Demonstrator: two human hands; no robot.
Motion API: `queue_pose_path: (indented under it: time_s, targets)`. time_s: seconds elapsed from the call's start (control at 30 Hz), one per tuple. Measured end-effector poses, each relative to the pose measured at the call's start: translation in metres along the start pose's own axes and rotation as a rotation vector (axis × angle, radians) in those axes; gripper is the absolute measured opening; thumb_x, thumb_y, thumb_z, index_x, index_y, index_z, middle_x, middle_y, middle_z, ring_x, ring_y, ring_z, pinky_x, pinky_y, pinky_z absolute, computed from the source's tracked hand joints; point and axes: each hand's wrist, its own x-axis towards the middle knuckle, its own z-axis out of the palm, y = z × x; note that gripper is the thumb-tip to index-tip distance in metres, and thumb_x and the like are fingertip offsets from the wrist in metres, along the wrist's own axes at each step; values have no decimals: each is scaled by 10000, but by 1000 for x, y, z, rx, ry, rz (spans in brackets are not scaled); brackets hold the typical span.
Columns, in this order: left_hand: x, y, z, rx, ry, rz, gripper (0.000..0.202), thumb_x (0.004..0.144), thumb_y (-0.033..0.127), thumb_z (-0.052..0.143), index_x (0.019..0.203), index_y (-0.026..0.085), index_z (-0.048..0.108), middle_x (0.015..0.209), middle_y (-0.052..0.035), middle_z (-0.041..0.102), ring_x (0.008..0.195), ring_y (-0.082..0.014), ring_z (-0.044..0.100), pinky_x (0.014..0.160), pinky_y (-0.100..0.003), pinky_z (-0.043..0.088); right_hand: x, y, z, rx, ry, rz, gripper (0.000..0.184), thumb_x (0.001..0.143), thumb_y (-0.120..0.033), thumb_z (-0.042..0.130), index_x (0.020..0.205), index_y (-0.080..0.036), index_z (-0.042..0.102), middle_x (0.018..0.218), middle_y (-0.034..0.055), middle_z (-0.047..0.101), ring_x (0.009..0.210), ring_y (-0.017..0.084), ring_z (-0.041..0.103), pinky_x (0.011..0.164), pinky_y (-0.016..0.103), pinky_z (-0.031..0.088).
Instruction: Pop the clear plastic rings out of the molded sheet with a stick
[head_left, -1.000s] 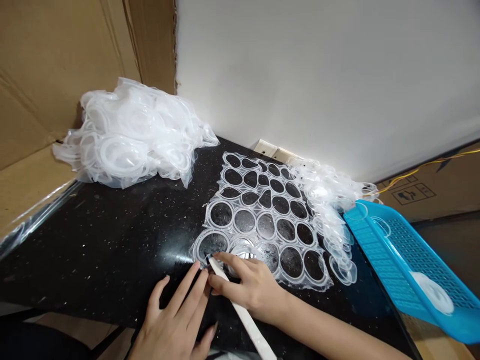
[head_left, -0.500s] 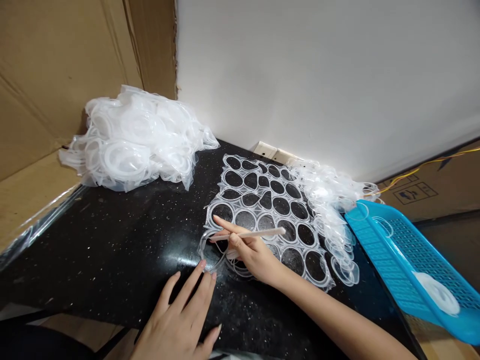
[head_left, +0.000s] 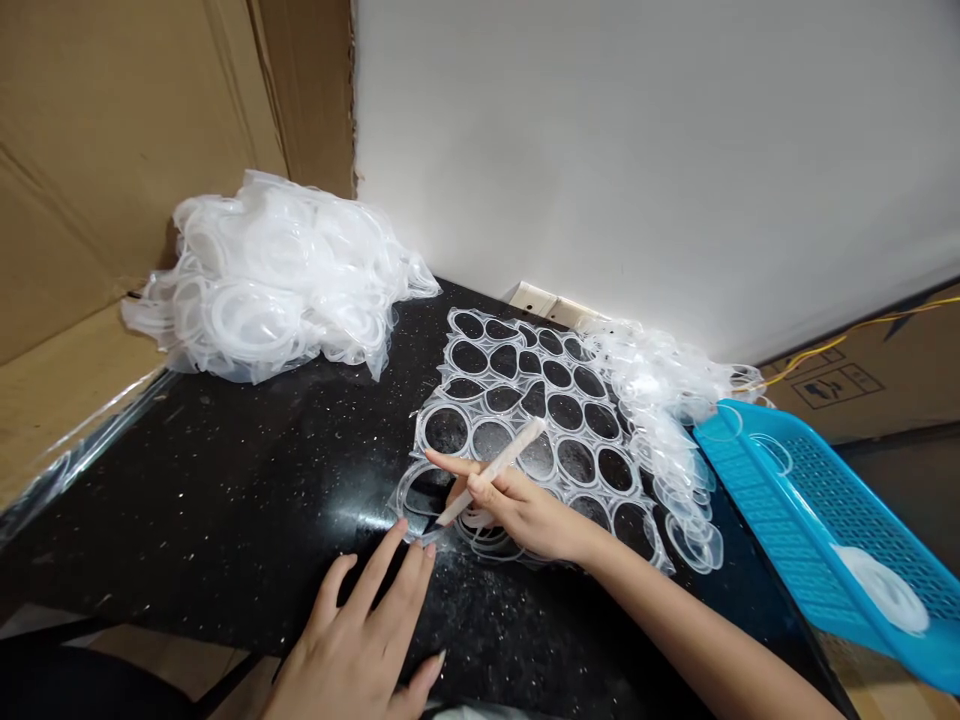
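Pale slim tool (head_left: pixel 491 475) gripped in right hand (head_left: pixel 529 510)

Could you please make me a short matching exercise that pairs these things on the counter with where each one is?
Things:
1. Pale stick
2. Blue mesh tray
3. Heap of clear plastic
4. Left hand

Places:
A. Against the cardboard, at the far left of the black counter
B. Beside the holed clear sheet
C. Held in the right hand
D. At the counter's right edge

Pairs: 1-C, 2-D, 3-A, 4-B.
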Motion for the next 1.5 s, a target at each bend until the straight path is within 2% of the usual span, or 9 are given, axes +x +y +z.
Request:
queue_pose_path:
  time_s: [0.2, 0.37, 0.5, 0.63, 0.8, 1.13, 1.33, 1.43, 1.5]
  targets:
    - [2, 0, -1, 46, 24, 52, 413, 856, 413, 406, 1098, 148, 611, 1121, -75, 632, 1079, -236, 481, 882, -361, 262, 8, 2, -10, 126, -125, 27, 471, 912, -459, 299, 1323, -253, 402, 794, 18, 579, 671, 92, 495, 615, 223, 421]
    - [6, -1, -2, 37, 38, 60, 400, 865, 391, 384, 1074, 145, 622, 1098, -73, 646, 1064, -233, 488, 843, -361, 274, 20, 6, -19, 392, -180, 79, 456, 901, -468, 336, 1252, -225, 495, 619, -38, 406, 485, 52, 313, 409, 169, 240]
    - [10, -4, -9, 87, 13, 102, 378, 847, 360, 408, 1060, 141, 631, 1087, -56, 654, 1041, -234, 494, 790, -352, 285, 28, 7, -40, 628, 100, 91, 443, 883, -507, 351, 1166, -231, 552, 590, -53, 372, 430, 40, 235, 383, 172, 167]
    - [10, -5, -11, 134, -29, 165, 380, 836, 365, 425, 1086, 153, 619, 1101, -36, 648, 1046, -229, 489, 780, -343, 291, 24, 5, -73, 685, 391, 79, 409, 853, -530, 407, 1111, -248, 551, 547, -66, 357, 411, 40, 204, 384, 174, 145]
    - [4, -1, -1, 89, 20, 66, 405, 857, 370, 379, 1119, 147, 593, 1120, -68, 635, 1072, -244, 491, 813, -373, 290, 8, 2, -94, 600, 496, 41, 381, 844, -538, 418, 1032, -236, 553, 492, -76, 335, 380, 41, 126, 375, 197, 81]
    - [5, -8, -10, 241, -28, 265, 409, 811, 353, 439, 1111, 122, 592, 1130, -92, 626, 1059, -234, 502, 809, -341, 308, -21, 10, -129, 653, 908, -89, 255, 809, -463, 519, 816, -209, 510, 476, -102, 173, 373, 48, 90, 359, 200, 84]
    - [8, -18, -13, 223, -61, 275, 382, 862, 398, 424, 1105, 155, 591, 1035, -83, 657, 941, -216, 565, 784, -319, 347, -64, 12, -110, 417, 693, 41, 386, 816, -474, 504, 1053, -179, 585, 532, -80, 198, 417, 53, 138, 387, 209, 95]
    - [31, -25, -23, 82, -156, 251, 313, 907, 259, 334, 1050, 237, 611, 1072, -38, 638, 961, -195, 563, 785, -302, 378, -80, 13, -96, 360, 640, 22, 381, 845, -440, 482, 1127, -201, 572, 546, -64, 243, 445, 64, 177, 403, 220, 114]
    - [59, -26, -32, 26, -172, 259, 345, 918, 278, 289, 1013, 256, 619, 1093, -25, 624, 980, -194, 558, 785, -300, 403, -88, 13, -91, 376, 628, -17, 372, 844, -427, 492, 1129, -202, 573, 551, -55, 296, 454, 65, 191, 408, 227, 117]
